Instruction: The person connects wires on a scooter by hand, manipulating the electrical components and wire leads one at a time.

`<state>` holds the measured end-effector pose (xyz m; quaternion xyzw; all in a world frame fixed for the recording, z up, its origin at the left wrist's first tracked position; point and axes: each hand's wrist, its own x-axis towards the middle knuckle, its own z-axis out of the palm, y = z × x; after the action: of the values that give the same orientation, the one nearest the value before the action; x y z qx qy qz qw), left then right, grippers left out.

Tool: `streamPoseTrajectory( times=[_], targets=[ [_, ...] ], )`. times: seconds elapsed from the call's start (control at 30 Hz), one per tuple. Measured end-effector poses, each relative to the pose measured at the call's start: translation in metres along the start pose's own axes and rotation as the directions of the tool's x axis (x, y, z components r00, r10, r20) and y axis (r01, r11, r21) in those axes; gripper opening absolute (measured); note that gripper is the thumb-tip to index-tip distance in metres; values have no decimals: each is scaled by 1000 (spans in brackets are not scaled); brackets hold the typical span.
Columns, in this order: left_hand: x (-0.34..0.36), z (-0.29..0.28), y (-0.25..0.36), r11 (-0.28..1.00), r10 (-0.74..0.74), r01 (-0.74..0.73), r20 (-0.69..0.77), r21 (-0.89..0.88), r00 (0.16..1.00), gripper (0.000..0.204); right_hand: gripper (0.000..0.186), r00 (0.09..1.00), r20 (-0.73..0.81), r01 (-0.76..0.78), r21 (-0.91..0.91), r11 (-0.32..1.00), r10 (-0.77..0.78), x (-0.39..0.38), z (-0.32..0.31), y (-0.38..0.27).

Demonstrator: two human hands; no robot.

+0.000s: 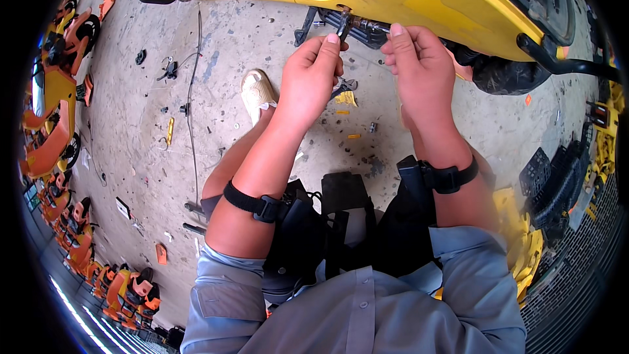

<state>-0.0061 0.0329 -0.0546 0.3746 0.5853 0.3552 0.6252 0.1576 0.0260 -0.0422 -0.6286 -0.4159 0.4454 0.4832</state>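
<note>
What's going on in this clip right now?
A person crouches on a concrete floor under a yellow and orange vehicle body. The left hand grips a dark tool set against a dark metal part under the body's edge; the right hand pinches that part. Small yellow clips and loose hardware lie below.

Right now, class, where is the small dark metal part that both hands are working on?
In the head view it sits top centre, under the yellow panel's edge, between the left hand and right hand.
</note>
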Motion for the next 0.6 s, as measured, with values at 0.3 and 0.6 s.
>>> streamPoseTrajectory(
  times=[0.3,0.6],
  targets=[
    [-1,1,0,1000,-12,12,22,-5,1000,37,17,996,24,81,-66,995,-80,-1,1,5],
    [-3,2,0,1000,2,-2,-1,7,1000,36,17,994,40,107,-102,989,-103,-1,1,10]
  ],
)
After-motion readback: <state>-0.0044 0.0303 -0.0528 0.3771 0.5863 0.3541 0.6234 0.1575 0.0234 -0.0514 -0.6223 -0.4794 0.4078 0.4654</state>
